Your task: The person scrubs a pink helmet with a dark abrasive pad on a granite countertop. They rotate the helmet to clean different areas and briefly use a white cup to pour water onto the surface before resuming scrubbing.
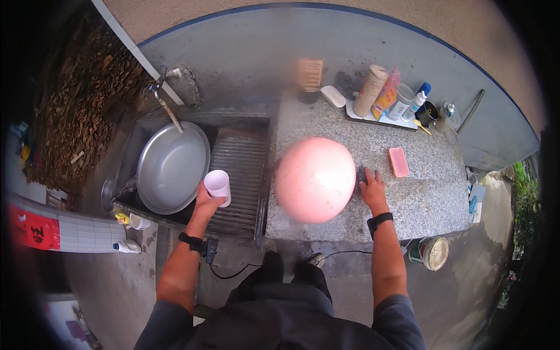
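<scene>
My left hand is closed round a pale pink plastic cup, held above the ridged washboard part of a dark stone sink. Just left of that hand a big metal basin sits in the sink, with a hose running to its rim from a tap. A large pink rounded object, maybe an upturned basin, rests on the speckled stone counter. Close to its right side is my right hand, fingers spread, holding nothing. Farther right lies a pink rectangular soap box or sponge.
Along the wall, a narrow shelf carries a rolled container, a colourful packet, a plastic tub and bottles. Near it are a black mug and a white scoop-like piece. A lidded bucket and a white bottle stand lower down.
</scene>
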Demonstrator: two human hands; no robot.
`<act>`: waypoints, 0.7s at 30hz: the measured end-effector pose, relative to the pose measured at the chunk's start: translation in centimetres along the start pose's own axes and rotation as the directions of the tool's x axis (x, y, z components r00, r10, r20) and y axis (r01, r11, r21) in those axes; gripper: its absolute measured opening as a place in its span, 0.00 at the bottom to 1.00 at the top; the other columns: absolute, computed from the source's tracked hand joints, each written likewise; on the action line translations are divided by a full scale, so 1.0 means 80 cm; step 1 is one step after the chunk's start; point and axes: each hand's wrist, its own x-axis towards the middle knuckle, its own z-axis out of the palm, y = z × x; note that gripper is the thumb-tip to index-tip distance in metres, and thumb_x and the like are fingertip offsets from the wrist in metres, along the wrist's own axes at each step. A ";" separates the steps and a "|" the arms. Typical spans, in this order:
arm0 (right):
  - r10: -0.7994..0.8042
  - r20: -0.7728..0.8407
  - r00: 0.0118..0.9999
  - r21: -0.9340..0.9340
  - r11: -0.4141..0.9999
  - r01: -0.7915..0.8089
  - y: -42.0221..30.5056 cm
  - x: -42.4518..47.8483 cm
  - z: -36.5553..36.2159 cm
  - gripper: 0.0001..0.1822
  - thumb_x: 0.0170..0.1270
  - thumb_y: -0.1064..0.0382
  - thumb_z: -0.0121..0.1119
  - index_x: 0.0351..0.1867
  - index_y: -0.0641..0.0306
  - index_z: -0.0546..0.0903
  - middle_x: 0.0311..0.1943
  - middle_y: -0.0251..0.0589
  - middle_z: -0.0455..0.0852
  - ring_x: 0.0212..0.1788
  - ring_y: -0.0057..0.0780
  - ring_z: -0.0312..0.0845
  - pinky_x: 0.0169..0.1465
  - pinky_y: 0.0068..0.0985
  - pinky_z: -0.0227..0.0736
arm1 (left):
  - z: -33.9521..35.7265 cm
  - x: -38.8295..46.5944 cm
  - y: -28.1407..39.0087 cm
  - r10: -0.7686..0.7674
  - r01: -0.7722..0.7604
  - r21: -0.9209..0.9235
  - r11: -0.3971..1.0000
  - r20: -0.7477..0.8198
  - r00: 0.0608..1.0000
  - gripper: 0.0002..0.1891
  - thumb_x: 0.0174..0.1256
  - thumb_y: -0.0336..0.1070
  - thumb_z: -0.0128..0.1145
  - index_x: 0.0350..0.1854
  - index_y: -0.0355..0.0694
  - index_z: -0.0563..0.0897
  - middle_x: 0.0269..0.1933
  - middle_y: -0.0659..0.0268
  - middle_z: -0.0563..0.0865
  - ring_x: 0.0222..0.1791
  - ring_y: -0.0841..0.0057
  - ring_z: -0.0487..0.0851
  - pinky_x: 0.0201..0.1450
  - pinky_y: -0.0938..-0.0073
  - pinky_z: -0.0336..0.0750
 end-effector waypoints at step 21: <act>0.483 -0.253 0.838 0.319 0.860 -0.399 0.069 -0.238 0.014 0.32 0.57 0.64 0.65 0.64 0.75 0.80 0.42 0.47 0.89 0.41 0.30 0.83 0.47 0.29 0.79 | -0.230 0.140 -0.149 -0.111 0.225 0.854 0.469 -0.195 0.974 0.36 0.47 0.38 0.75 0.60 0.45 0.70 0.60 0.53 0.77 0.62 0.47 0.77 0.61 0.48 0.79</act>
